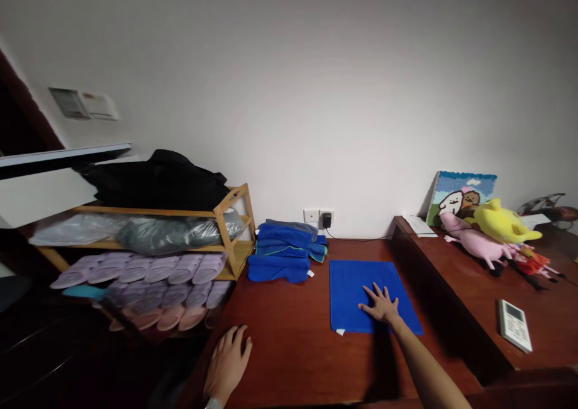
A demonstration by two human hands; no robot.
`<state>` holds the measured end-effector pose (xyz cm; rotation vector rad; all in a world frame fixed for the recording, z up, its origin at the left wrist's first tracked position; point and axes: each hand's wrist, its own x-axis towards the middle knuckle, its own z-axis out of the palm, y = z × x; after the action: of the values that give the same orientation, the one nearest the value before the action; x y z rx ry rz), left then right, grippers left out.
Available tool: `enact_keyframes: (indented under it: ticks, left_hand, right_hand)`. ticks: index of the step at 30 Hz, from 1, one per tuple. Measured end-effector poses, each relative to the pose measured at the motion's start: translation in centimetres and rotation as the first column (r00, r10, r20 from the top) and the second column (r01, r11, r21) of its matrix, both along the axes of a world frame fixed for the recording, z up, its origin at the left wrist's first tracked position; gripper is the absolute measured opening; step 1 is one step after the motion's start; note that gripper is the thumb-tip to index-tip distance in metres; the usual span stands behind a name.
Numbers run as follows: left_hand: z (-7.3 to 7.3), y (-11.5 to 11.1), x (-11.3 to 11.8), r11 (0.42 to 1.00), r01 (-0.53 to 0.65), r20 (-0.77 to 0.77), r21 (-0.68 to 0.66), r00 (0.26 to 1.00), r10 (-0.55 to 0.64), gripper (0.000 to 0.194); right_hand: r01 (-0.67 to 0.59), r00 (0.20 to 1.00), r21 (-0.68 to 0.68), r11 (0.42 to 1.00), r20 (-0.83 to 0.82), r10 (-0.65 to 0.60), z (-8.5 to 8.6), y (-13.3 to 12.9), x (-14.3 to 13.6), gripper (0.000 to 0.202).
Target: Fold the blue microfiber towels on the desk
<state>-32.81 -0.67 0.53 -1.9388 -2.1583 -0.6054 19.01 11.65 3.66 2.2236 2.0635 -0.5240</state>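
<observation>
Evidently light, soft and limp, one blue cloth (349, 294) lies flat on the brown table (289, 337), best pinched by a corner; right hand (382, 308) splayed atop, gripping nothing; left hand (228, 362) empty, near the table's edge.

cloth (350, 294), 5 o'clock: plain blue; tag (340, 332) white. cloth pile (282, 252), 6 o'clock: blue, some green edging, one grey. tabletop (284, 318): red-brown. slippers (142, 270), 8 o'clock: lilac, lowest pink. bag (158, 181), 9 o'clock: black. 3 o'clock: yellow plush (501, 223), pink plush (481, 241).
</observation>
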Motion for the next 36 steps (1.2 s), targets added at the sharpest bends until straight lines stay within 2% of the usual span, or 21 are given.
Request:
enact_keyframes:
  ticks: [8, 13, 18, 22, 27, 29, 31, 33, 36]
  left_hand:
    - [-1.7, 0.9, -1.3, 0.999, 0.01, 0.022, 0.042, 1.0, -0.011, 0.049]
    - [-2.1, 1.1, -1.8, 0.998, -0.005, 0.029, 0.057, 1.0, 0.003, 0.042]
    - [-2.5, 1.0, -2.0, 0.998, -0.02, 0.034, 0.059, 0.999, 0.018, 0.043]
    - [-2.6, 0.8, -2.0, 0.998, -0.027, 0.027, 0.059, 0.999, 0.026, 0.046]
    - [-2.4, 0.3, -1.8, 0.998, -0.04, 0.038, 0.045, 0.999, 0.039, 0.04]
    - [-2.2, 0.1, -1.6, 0.999, -0.038, 0.047, 0.038, 0.998, 0.036, 0.04]
    - [-2.0, -0.2, -1.3, 0.999, -0.034, 0.054, 0.028, 0.998, 0.032, 0.04]
    - [-1.7, -0.4, -1.1, 1.0, -0.024, 0.058, 0.014, 0.998, 0.023, 0.04]
    - [-1.5, -0.6, -0.7, 1.0, -0.016, 0.053, -0.009, 0.998, 0.017, 0.042]
  right_hand:
    - [-0.003, 1.0, -0.021, 1.0, -0.009, 0.003, -0.7, 9.0, 3.6, 0.088]
    - [-0.004, 1.0, -0.027, 1.0, -0.004, 0.004, -0.5, 12.8, 4.7, 0.089]
    - [-0.022, 1.0, -0.044, 0.999, -0.006, 0.022, 0.0, 14.8, 5.6, 0.089]
    - [-0.039, 0.999, -0.047, 0.998, -0.016, 0.038, -0.2, 15.7, 6.8, 0.089]
    - [-0.025, 1.0, 0.089, 0.996, -0.01, 0.026, 0.3, 15.8, 6.9, 0.08]
    - [-0.037, 0.999, 0.183, 0.982, -0.007, 0.039, 0.9, 15.2, 5.5, 0.07]
    - [-0.084, 0.996, 0.274, 0.958, -0.011, 0.09, 1.5, 14.1, 2.7, 0.061]
    - [-0.183, 0.979, 0.333, 0.925, -0.023, 0.202, 1.8, 12.4, -1.7, 0.055]
    - [-0.388, 0.901, 0.346, 0.854, -0.05, 0.43, 1.6, 9.4, -10.5, 0.044]
